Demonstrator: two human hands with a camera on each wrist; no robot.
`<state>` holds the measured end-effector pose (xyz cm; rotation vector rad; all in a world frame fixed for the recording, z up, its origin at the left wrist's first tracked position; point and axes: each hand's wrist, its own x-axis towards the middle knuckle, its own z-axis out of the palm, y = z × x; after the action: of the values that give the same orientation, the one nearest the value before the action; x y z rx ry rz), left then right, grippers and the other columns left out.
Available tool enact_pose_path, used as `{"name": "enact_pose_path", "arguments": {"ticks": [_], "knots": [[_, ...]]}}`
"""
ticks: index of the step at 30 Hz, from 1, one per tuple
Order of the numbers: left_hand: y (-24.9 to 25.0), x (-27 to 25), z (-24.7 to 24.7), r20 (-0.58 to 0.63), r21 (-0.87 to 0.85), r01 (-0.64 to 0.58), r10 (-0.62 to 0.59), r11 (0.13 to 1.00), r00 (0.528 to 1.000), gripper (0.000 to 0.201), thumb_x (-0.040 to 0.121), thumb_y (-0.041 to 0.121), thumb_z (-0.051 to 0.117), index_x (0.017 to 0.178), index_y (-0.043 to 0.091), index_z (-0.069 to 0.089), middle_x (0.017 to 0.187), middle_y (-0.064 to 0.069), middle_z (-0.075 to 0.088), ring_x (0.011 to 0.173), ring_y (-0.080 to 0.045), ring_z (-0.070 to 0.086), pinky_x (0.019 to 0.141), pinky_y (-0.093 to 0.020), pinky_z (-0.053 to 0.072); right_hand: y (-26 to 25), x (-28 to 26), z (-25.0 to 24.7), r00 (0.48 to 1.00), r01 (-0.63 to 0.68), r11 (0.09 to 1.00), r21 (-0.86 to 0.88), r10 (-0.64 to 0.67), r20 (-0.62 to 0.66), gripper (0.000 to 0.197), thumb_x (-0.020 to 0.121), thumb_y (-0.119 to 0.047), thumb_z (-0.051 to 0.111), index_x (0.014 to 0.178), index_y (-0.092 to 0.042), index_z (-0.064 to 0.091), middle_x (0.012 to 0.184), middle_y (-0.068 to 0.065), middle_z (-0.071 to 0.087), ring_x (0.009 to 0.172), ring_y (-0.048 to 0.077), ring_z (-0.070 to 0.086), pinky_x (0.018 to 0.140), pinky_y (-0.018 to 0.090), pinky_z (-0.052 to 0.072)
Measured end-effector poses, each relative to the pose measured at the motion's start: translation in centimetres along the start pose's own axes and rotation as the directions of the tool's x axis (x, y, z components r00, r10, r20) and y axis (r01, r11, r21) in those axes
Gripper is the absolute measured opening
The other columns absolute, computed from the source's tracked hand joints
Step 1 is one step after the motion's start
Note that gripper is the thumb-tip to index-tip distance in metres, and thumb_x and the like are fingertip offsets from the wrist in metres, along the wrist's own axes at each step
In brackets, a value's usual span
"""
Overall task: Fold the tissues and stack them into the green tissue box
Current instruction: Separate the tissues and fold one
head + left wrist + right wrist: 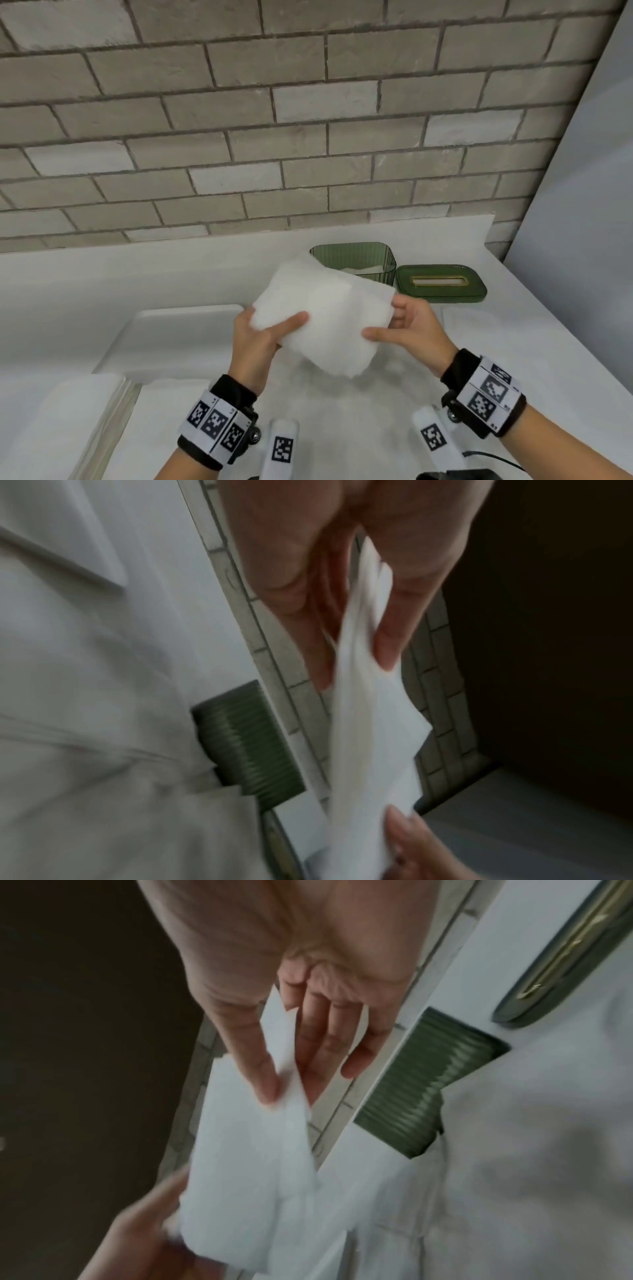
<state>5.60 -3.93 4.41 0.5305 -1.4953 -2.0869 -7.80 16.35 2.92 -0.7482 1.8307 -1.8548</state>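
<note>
A white folded tissue (325, 315) hangs in the air above the counter, held by both hands. My left hand (260, 332) pinches its left edge between thumb and fingers (387, 647). My right hand (404, 325) pinches the right edge, thumb on top (263, 1080). Behind the tissue stands the open green ribbed tissue box (363, 260) with white tissue inside; the tissue hides its near left corner. The box also shows in the wrist views (246, 739) (411, 1096). Its green lid (442, 282) with a gold-rimmed slot lies flat to the box's right.
A white tray (178, 329) lies on the white counter (102, 274) to the left. A stack of white sheets (68, 421) sits at the near left. A brick wall (274, 120) rises behind the counter. A grey panel (582, 205) borders the right side.
</note>
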Motion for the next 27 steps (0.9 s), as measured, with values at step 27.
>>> {"name": "enact_pose_path", "arguments": {"ticks": [27], "knots": [[-5.0, -0.3, -1.1, 0.157, 0.361, 0.006, -0.068, 0.932, 0.985, 0.031, 0.067, -0.009, 0.081, 0.092, 0.008, 0.074, 0.093, -0.007, 0.077, 0.087, -0.022, 0.072, 0.076, -0.033, 0.058, 5.4, -0.1, -0.6, 0.998, -0.024, 0.999, 0.048, 0.026, -0.054, 0.035, 0.066, 0.014, 0.078, 0.088, -0.01, 0.065, 0.085, 0.002, 0.067, 0.079, 0.013, 0.064, 0.071, 0.03, 0.055]]}}
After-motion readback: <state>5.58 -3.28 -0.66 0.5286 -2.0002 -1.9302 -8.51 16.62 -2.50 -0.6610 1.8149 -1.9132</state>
